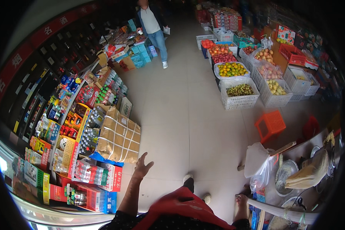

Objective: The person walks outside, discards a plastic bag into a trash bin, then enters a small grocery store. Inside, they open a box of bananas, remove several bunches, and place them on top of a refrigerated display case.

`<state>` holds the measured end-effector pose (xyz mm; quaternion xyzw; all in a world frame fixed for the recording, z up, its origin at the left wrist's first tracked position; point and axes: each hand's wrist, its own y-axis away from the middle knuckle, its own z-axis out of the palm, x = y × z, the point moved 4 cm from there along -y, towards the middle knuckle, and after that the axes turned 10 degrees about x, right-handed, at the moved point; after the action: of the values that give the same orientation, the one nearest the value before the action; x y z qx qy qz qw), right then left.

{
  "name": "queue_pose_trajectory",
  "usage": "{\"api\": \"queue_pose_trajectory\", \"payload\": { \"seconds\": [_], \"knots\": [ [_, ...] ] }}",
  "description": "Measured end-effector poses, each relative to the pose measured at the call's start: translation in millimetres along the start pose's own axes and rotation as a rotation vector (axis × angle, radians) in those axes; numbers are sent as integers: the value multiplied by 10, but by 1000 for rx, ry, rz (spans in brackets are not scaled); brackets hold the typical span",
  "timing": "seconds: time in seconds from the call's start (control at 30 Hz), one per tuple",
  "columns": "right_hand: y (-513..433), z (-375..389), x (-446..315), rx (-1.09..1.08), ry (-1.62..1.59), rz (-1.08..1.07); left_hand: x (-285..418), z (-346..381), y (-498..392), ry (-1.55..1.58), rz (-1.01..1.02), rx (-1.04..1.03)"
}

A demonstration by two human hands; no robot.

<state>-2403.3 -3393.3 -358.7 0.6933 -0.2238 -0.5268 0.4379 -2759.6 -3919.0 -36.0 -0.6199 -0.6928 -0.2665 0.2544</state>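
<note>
My left hand (143,166) is stretched forward with its fingers spread and nothing in it. It appears just off the lower right corner of a strapped cardboard carton (119,136), over the tiled floor. Low at the right, my right hand (241,198) is beside the pale curved edge of a worktable (281,211); its fingers look curled, and I cannot tell whether they hold anything. Clear plastic bags (258,172) hang just above that hand. On the worktable are a metal bowl (286,176) and a tan cloth (309,172). A red apron (187,207) covers my front.
Packed drink bottles (90,172) and snack boxes line the left counter. An orange plastic stool (270,125) stands at the right, before white crates (238,100) of fruit. A person (155,28) is upright in the aisle ahead, beside stacked blue boxes (139,57).
</note>
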Motion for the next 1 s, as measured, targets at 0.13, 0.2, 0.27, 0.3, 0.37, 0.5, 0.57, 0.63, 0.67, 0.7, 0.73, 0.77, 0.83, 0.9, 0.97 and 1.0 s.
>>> {"api": "queue_pose_trajectory", "payload": {
  "seconds": [0.13,0.2,0.27,0.3,0.37,0.5,0.57,0.63,0.67,0.7,0.73,0.77,0.83,0.9,0.97,1.0],
  "knots": [
    [-212,412,-179,42,99,54,45,233,-427,-39,-50,9],
    [-287,574,-296,78,153,59,142,419,-762,3,-53,-9],
    [-327,758,-473,45,119,62,298,631,-1154,66,-36,-22],
    [-318,883,-562,-24,72,85,421,764,-1382,101,-29,-57],
    [-242,1050,-739,117,28,8,670,992,-1826,144,-44,-115],
    [-23,1636,-1315,105,39,-24,1406,1445,-2663,391,-6,-303],
    [154,2075,-1757,-85,-336,17,1835,1688,-2920,354,6,-377],
    [390,2459,-2278,-303,-642,-72,2267,1928,-3040,439,-10,-441],
    [498,2610,-2557,-438,-772,-125,2507,2076,-3110,446,5,-476],
    [588,2723,-2826,-590,-905,-180,2718,2232,-3138,449,14,-514],
    [598,2800,-3047,-615,-967,-213,2921,2394,-3170,464,39,-557],
    [593,2846,-3258,-698,-1042,-257,3111,2583,-3212,455,33,-583],
    [418,2868,-3585,-660,-1040,-325,3439,2955,-3292,439,32,-639],
    [182,2900,-3801,-650,-1067,-349,3750,3304,-3415,403,32,-665],
    [-127,2860,-4000,-541,-1127,-251,4031,3596,-3536,351,19,-671],
    [-249,2812,-4034,-473,-1122,-234,4129,3715,-3615,307,11,-668]
  ]
}}
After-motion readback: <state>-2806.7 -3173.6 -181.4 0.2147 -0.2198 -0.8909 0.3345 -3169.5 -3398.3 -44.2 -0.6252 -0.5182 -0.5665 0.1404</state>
